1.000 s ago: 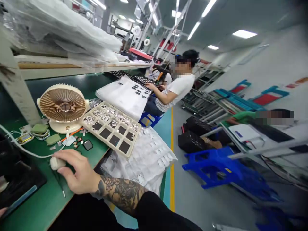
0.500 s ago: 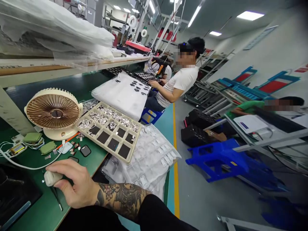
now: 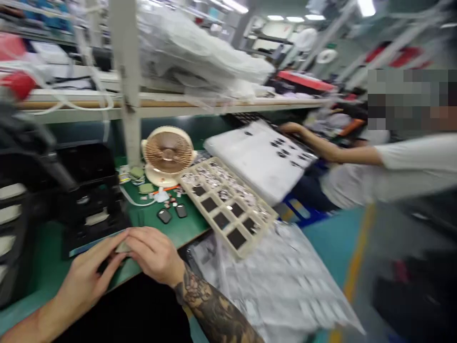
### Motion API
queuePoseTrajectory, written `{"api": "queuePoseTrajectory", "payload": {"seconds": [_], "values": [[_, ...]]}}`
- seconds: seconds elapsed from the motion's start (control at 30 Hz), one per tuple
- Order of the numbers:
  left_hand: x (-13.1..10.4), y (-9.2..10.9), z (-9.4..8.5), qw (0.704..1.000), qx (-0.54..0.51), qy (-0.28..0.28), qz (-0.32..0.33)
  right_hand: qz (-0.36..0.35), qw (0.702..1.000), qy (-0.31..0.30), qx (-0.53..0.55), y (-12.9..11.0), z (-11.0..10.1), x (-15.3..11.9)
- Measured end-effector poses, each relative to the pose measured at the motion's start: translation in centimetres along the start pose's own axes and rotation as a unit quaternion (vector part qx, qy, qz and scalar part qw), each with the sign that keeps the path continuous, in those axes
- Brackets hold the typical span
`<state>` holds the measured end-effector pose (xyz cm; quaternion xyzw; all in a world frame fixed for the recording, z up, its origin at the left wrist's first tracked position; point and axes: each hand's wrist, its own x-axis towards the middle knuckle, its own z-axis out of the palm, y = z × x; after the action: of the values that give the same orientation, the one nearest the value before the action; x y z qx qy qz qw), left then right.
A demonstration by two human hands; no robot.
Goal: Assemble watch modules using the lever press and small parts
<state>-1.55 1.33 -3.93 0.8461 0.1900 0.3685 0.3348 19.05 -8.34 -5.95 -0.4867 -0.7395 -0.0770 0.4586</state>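
A small cream plastic device (image 3: 123, 247) sits between my hands in front of the bench edge, mostly hidden by fingers. My left hand (image 3: 89, 269) pinches it from the left with thumb and fingers. From the right, my right hand (image 3: 153, 252) has its fingers closed over it, fingertips meeting those of the left. Just behind the hands lies a black fixture (image 3: 96, 200) with a pale piece (image 3: 97, 218) in it. Two dark rounded covers (image 3: 164, 216) rest on the green bench (image 3: 193, 224) beyond my right hand.
A cream fan (image 3: 167, 150) stands behind small parts. Right of it, a compartment tray (image 3: 214, 224) holds white cables and dark pads. Plastic-wrapped trays (image 3: 285, 281) lie nearer. At far left, a black tray (image 3: 21, 257) holds pale pieces. A co-worker's arm (image 3: 332, 150) reaches from the right.
The view has swung left and blurred. My left hand has come into view and joined my right on the cream device. The co-worker's arm now stretches further across the white sheet.
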Motion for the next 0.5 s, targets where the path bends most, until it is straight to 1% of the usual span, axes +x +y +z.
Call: {"api": "queuePoseTrajectory", "payload": {"seconds": [0.07,0.13,0.17,0.2,0.27,0.33,0.37,0.47,0.5], "values": [[0.2,0.1,0.4,0.998,-0.026,-0.009,-0.048,0.018,1.000,-0.013,0.007,-0.1,-0.3,-0.1],[0.7,0.0,0.4,0.992,-0.061,-0.017,-0.107,0.042,0.999,-0.026,0.008,0.3,-0.8,0.0],[0.9,-0.1,0.2,0.988,-0.076,-0.023,-0.135,0.058,0.998,-0.021,0.009,0.6,-1.2,0.2],[1.1,-0.1,0.1,0.983,-0.086,-0.032,-0.157,0.076,0.997,-0.002,0.010,0.8,-1.7,0.6],[1.5,-0.1,-0.2,0.977,-0.092,-0.057,-0.181,0.110,0.992,0.064,0.020,0.8,-3.0,2.6],[1.5,0.0,-0.3,0.976,-0.093,-0.077,-0.182,0.110,0.983,0.141,0.042,0.5,-4.4,6.2],[1.5,0.0,-0.3,0.976,-0.097,-0.083,-0.176,0.093,0.978,0.176,0.060,0.4,-4.9,8.5],[1.3,-0.3,-0.1,0.977,-0.116,-0.091,-0.154,0.017,0.973,0.221,0.061,0.6,-5.2,16.9],[1.3,-0.4,-0.1,0.978,-0.120,-0.092,-0.144,0.018,0.981,0.189,0.050,0.9,-5.1,19.7]]}}
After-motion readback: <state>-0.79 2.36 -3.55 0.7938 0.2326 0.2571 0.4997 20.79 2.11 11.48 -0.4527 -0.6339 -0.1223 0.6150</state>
